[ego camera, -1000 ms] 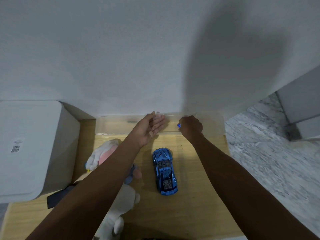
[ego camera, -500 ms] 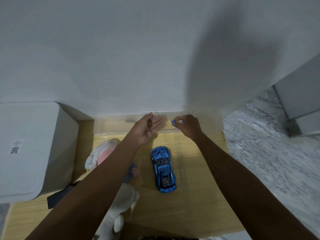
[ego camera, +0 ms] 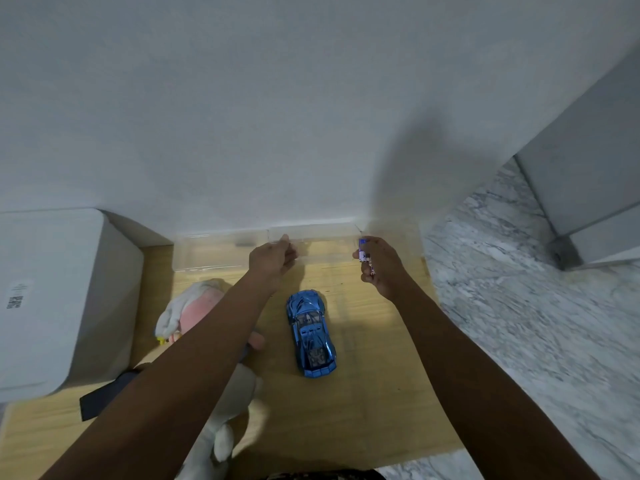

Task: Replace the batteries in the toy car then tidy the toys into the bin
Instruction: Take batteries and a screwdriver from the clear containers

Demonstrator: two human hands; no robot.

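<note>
Two batteries [ego camera: 364, 252] (labels unreadable) in right hand [ego camera: 382, 266].

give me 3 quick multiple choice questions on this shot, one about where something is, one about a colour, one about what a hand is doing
1. Where is the toy car?
A. on the wooden table top, between the two forearms
B. inside the clear box
C. on the marble floor

2. What colour is the toy car?
A. red
B. shiny blue
C. yellow

3. What is the right hand doing?
A. lying flat on the table
B. gripping the plush toy
C. holding small batteries

Answers:
1. A, the car sits on the wooden table, nearer than the clear box by the wall.
2. B, its body is glossy blue.
3. C, its fingers curl round the batteries, lifted above the table.
</note>
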